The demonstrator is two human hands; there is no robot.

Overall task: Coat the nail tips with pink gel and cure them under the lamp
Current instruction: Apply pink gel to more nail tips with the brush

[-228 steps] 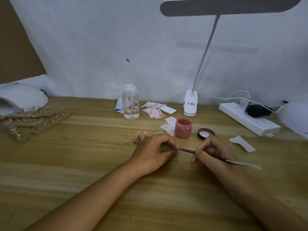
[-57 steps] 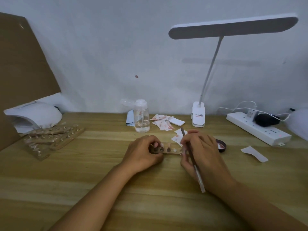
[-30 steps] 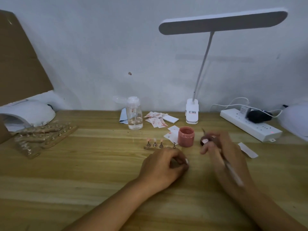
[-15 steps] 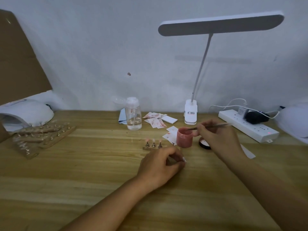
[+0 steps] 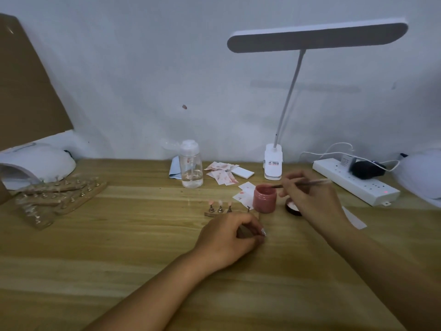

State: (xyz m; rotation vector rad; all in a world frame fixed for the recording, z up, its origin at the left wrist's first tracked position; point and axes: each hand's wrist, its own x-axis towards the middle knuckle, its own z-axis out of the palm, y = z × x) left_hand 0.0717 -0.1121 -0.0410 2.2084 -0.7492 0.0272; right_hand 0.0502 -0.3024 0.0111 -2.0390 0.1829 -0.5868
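Pink gel jar [image 5: 265,198] open and upright near the middle of the wooden table [image 5: 119,259], just beside stained paper squares [image 5: 245,191]. Right hand [image 5: 310,197] just right of the jar, fingers pinched round a thin brush [image 5: 301,183]; brush nearly level, dark tip at the jar's mouth. Dark lid [image 5: 293,208] flat on the table behind that hand, partly hidden by it.

Left hand [image 5: 229,237] resting on the table nearer the camera, fingers curled in, thumb and forefinger pinching something small: a pale sliver at the fingertips, seemingly a nail tip [image 5: 263,232] on its stand, too blurred to be sure. Small wooden holder strip [image 5: 218,210] between left hand and jar, three stands upright on it, pinkish tips on top.

Curing lamp [image 5: 35,163], white and domed, at the far left against the wall, opening toward the camera, well apart from both hands. More wooden strips [image 5: 59,194] with metal stands stacked just in front of it.

Clear pump bottle [image 5: 191,166] at the back, stained paper scraps [image 5: 222,172] to its right. White desk lamp [image 5: 317,37], base at the back of the table, long head high over the jar. White power strip [image 5: 355,183] at the right, black plug seated in it.
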